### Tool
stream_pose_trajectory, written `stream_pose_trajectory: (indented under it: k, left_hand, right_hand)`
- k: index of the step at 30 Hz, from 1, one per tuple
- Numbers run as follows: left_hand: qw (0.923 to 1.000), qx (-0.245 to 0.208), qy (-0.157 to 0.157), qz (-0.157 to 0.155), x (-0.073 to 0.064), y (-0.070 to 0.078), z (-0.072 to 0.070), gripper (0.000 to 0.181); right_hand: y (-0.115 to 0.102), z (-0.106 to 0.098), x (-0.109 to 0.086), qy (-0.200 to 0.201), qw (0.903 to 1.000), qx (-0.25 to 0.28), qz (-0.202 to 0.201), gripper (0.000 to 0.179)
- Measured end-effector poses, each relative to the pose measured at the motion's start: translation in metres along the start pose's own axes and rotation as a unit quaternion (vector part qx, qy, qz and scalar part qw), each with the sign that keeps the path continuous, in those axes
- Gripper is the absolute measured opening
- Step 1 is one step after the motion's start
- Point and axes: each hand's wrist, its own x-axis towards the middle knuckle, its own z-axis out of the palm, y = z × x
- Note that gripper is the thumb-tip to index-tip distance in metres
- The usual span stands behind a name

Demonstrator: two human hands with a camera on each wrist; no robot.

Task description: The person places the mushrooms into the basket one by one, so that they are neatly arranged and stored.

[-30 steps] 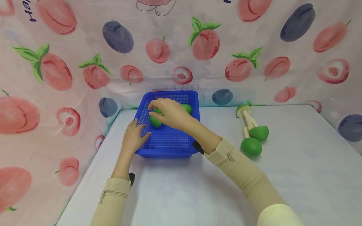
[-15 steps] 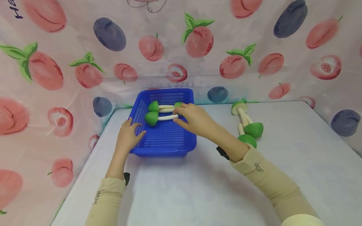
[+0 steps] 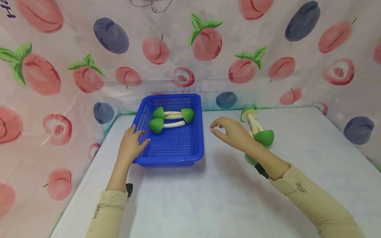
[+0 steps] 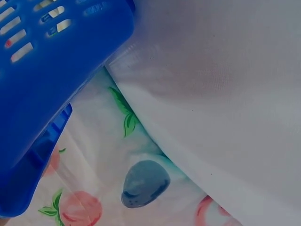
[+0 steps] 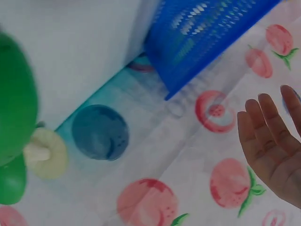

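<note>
Backing white table [image 3: 220, 201], blue basket [image 3: 167, 161]: fruit-print cloth [image 3: 214, 74].

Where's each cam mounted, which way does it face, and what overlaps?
Head: worn on the head, looks forward and down at the blue basket and green-capped mushrooms; left hand, right hand and sleeves show.
Left wrist: worn there, looks past the basket's side at the table and fruit-print cloth; almost none of the hand shows.
Right wrist: worn there, looks toward the cloth; the right hand's fingers show at the right edge.
Shared: head and right wrist both show basket and mushrooms.
</note>
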Motion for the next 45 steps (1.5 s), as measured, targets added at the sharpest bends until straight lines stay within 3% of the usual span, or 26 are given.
stream_pose_trajectory:
  k: [12,21,26,30,37,45]
  left_hand:
    - [1.0000,-0.005,-0.001,0.000,-0.003,0.001,0.002,0.048]
    - [1.0000,-0.004,0.002,0.003,-0.004,0.001,0.000,0.048]
    - [1.0000,-0.004,0.001,0.006,-0.004,0.003,0.001,0.048]
    - [1.0000,-0.003,0.001,0.003,-0.004,0.003,0.001,0.048]
    - [1.0000,-0.004,-0.001,0.007,-0.003,0.003,0.003,0.048]
    - [1.0000,0.000,0.003,0.006,-0.003,0.003,0.001,0.048]
  right_hand:
    - [0.042,-0.001,-0.029,-0.008,0.9995,0.003,0.032,0.016]
    - [0.064,-0.001,-0.049,0.008,0.9995,0.017,0.025,0.024]
    - [0.071,-0.002,-0.064,0.037,0.9989,0.014,0.024,0.027]
    - [0.077,-0.004,-0.075,0.044,0.9982,0.009,0.039,0.028]
    - [0.087,-0.006,-0.092,0.044,0.9965,-0.005,0.071,0.040]
    - [0.098,0.005,-0.103,0.049,0.9935,-0.016,0.102,0.067]
